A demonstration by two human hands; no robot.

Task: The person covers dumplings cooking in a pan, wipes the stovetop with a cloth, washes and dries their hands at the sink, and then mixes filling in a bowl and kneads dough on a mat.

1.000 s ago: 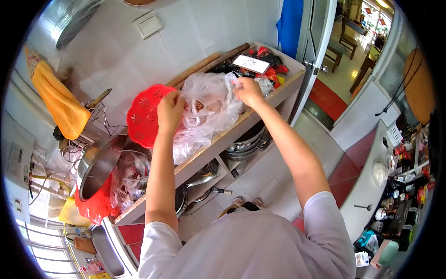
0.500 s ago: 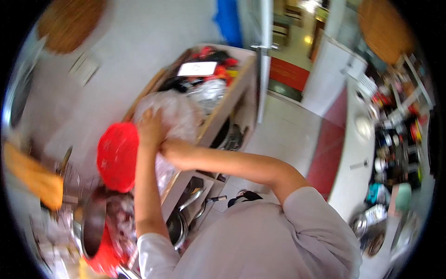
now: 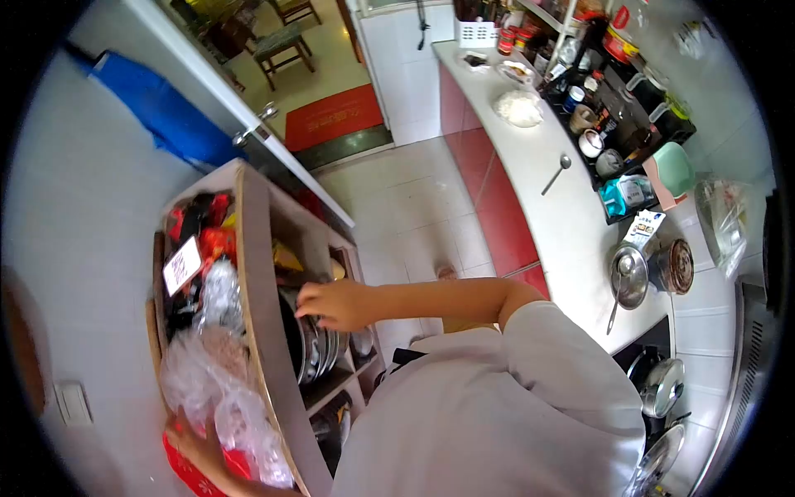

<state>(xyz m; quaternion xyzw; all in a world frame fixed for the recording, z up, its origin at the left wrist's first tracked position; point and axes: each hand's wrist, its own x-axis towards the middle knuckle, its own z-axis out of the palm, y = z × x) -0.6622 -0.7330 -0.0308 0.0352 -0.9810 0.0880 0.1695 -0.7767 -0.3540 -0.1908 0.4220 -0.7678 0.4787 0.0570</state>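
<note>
My left hand lies at the lower left, over a red scalloped plastic dish and against a clear plastic bag. Its thumb and fingers are apart, with red showing between them; the fingertips are partly hidden. My right hand hangs over the open side of the wooden shelf unit, with fingers loosely bent and nothing seen in them. Just beneath it, round metal pans or lids stand on edge in a compartment. Whether the fingertips touch them I cannot tell.
Red and black packets and a white card lie on the shelf top. A door stands open ahead. On the right, a counter holds a spoon, a metal bowl and several jars. Pots are near the hob.
My hands, together at the plastic bag before, are now apart. The right has moved to the shelf's open side; the left is by the red dish. The view has turned right.
</note>
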